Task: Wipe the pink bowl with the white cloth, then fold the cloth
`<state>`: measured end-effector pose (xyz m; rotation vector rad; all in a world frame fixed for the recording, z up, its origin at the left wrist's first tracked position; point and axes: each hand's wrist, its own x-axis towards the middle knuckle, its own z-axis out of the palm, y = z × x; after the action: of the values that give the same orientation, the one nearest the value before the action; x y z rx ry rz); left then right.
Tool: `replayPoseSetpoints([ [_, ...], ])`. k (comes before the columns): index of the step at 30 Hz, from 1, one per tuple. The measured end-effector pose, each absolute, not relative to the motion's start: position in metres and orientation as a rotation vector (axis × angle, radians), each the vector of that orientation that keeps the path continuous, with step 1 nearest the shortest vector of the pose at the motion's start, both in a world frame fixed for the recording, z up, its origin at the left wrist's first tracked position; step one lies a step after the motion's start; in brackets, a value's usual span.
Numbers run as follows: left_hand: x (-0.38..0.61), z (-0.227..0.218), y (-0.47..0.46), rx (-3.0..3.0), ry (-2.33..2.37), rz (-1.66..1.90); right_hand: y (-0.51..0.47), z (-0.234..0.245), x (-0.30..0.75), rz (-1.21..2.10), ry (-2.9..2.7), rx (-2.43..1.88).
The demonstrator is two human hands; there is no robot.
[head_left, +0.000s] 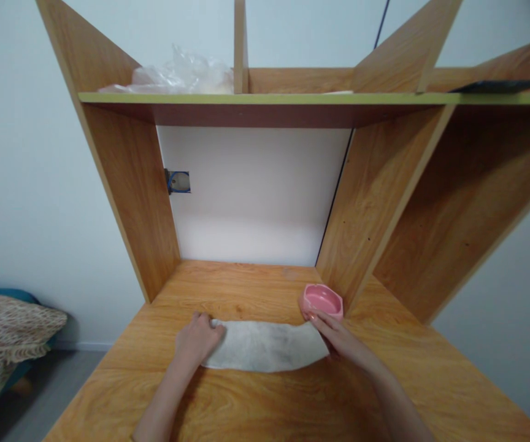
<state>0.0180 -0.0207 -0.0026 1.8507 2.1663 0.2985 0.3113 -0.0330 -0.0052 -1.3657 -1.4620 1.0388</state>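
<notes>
Strip [267,348] over wood-grain desk [256,408], white wall [256,202] behind

Two bare hands, slim in build: left hand [199,339], right hand [336,331]. Forearms likewise bare and slender, narrowing toward the wrists, smooth in outline. Fingers slim; a small fingernail [313,316] shows on the right hand, finer detail blurred. Left forearm [168,393]: small yellowish edge [132,438] at frame bottom, cuff or band, too little visible to tell.
</notes>
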Motion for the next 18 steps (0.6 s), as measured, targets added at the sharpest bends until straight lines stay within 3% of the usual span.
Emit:
replayPoseSetpoints([
  [10,0.010,0.001,-0.019,1.789,2.247,0.205,-0.027,-0.023,0.314,1.173,-1.710,-1.390],
  [18,-0.005,0.006,-0.018,1.703,2.338,0.177,-0.029,-0.025,0.309,0.972,-1.797,-1.548],
])
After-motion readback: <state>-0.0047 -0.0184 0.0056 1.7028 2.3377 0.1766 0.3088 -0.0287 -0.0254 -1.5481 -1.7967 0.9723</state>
